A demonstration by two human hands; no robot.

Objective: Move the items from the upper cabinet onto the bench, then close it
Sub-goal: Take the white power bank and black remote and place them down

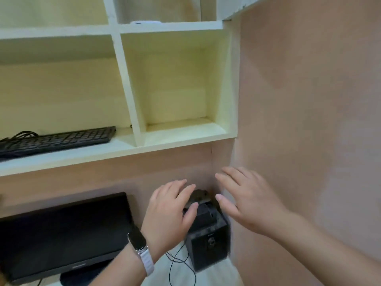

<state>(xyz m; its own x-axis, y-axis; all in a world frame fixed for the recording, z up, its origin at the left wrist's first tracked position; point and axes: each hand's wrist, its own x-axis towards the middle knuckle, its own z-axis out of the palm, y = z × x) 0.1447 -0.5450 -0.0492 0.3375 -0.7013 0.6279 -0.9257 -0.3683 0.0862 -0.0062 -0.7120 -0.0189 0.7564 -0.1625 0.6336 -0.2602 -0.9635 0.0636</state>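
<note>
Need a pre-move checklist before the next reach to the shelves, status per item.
1. Hands free: left hand and right hand open, holding nothing: ok.
2. Set-down stable: speaker upright on the bench, in the corner: ok.
3. Lower shelf emptied: keyboard lies there: not ok.
4. Upper shelf emptied: a white item sits at its edge: not ok.
5. Door ready to close: none in view: cannot tell.
6. Bench room for the keyboard: monitor fills the left: cannot tell.
</note>
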